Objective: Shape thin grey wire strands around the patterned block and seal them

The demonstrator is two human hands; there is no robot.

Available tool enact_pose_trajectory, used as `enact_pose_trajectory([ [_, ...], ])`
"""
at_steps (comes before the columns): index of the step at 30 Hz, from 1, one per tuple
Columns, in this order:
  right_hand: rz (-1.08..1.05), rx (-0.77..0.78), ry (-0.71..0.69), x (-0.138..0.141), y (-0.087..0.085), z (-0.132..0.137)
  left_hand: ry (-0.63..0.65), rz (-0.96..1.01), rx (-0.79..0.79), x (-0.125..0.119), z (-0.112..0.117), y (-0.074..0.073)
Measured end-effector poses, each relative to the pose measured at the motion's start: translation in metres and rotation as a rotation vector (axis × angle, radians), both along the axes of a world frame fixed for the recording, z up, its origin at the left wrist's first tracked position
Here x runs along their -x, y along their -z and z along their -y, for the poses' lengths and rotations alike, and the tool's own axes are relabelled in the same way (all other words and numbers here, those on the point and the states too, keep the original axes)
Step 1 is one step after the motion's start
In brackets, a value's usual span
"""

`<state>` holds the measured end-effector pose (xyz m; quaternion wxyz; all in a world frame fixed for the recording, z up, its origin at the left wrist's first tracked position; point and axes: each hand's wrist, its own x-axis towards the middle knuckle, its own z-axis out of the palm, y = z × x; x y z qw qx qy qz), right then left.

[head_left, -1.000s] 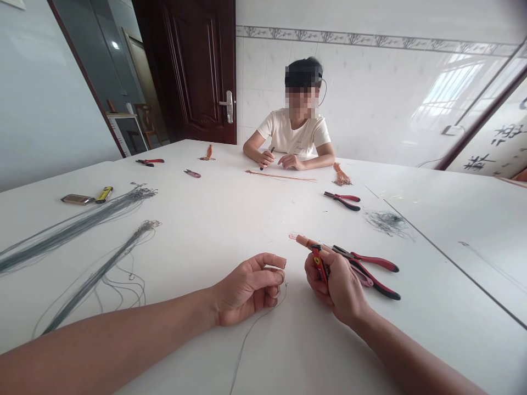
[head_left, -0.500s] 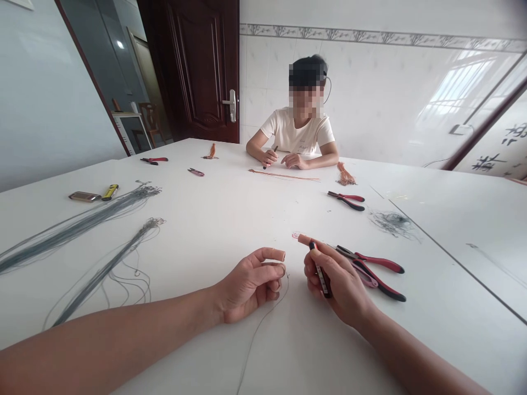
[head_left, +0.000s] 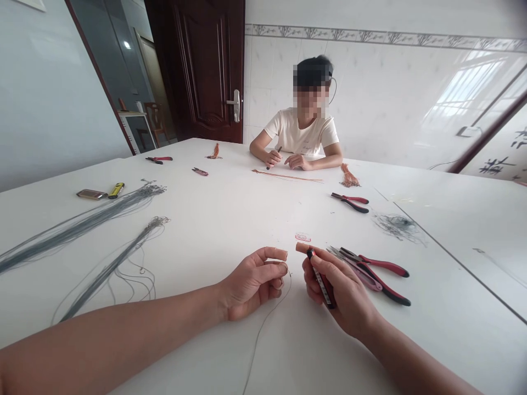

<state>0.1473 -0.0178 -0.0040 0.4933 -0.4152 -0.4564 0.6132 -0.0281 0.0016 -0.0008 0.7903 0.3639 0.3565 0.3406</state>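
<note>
My left hand (head_left: 247, 282) is closed in a pinch on a thin grey cord (head_left: 267, 317), which loops out beside the fingertips and trails down toward the table's near edge. A small knot or end shows by the fingers, too fine to make out. Across a narrow gap, my right hand (head_left: 349, 299) is wrapped round a dark red-and-black lighter (head_left: 323, 282) with a pale label, thumb near its top end. Tape-like covers sit on both index fingertips. Just beyond the right fingertip is a red printed mark (head_left: 303, 237) on the white table (head_left: 230, 219).
Red-handled pliers (head_left: 385, 266) and pink snips (head_left: 370, 280) lie beside my right hand; more pliers (head_left: 349, 202) lie farther off. Grey cord bundles (head_left: 94, 225) spread at left, near a yellow lighter (head_left: 116, 190). A tangled cord heap (head_left: 397, 226) is at right. A person (head_left: 302, 131) sits opposite.
My right index finger has drawn back from the red mark, uncovering it, and the lighter has dipped slightly. My left hand keeps its pinch on the cord. The whole view has shifted a little.
</note>
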Motion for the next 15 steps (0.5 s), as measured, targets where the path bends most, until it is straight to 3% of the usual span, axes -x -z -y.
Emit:
enact_pose_trajectory([
  [4, -0.091, -0.006, -0.082, 0.0004, -0.0035, -0.0019, -0.015, 0.001, 0.018, -0.0002, -0.0007, 0.0002],
  [15, 0.108, 0.074, -0.024, 0.0012, -0.004, -0.0006, -0.015, 0.001, 0.011, -0.0001, -0.0001, 0.0003],
])
